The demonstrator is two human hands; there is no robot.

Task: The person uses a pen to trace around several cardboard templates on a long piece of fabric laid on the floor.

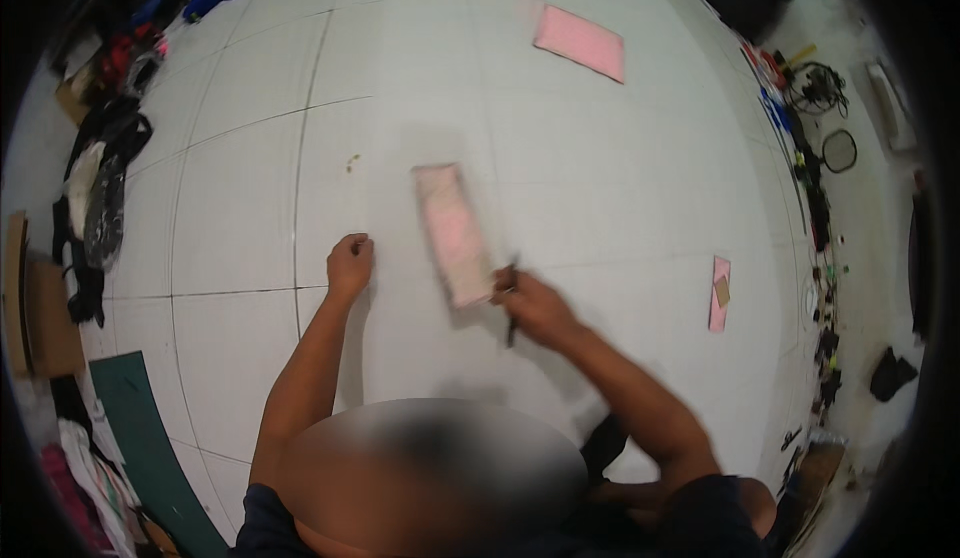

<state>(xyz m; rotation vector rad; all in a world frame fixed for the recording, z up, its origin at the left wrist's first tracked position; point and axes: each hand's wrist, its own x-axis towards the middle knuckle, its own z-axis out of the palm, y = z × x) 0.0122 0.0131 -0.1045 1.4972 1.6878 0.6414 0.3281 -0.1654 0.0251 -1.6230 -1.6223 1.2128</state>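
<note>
The floor (245,198) is of pale white tiles, with dark joint lines running through the left half of the frame. On it lie a flat pink rectangle (582,44) at the upper right of centre, a narrow pink strip (716,318) at the right, small yellow-green bits (352,164) left of centre, and a long dark green sheet (150,443) at the lower left.

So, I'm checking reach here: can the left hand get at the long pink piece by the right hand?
Probably yes: the left hand is near the long pink piece, with only white floor showing between them.
</note>
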